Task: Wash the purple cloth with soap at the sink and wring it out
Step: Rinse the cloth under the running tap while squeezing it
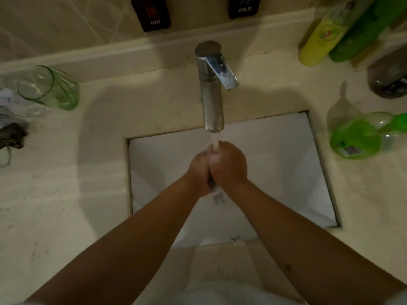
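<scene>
Both hands meet palm to palm under the running water, and a dark strip shows in the seam between them: the purple cloth (211, 182), nearly all of it hidden, its colour hard to read in this light. The left hand (198, 172) and the right hand (230, 166) are pressed together around it, fingers curled so that each grip closes on the cloth. White lather sits at the top of the seam and again below the heels of the hands, where water drains off.

The stream falls from the tap (212, 89) straight onto the knuckles, above the white sink (286, 164) set into the pale table (66, 194).

On the table to the right lies a green soap bottle (361, 137); further back stand taller yellow and green bottles (326, 36). A green glass (52, 86) lies at the left.

Judging by the foam, soap is already on the cloth and scrubbing or rinsing is under way. Rinsing clear and the final wringing appear still to come.
</scene>
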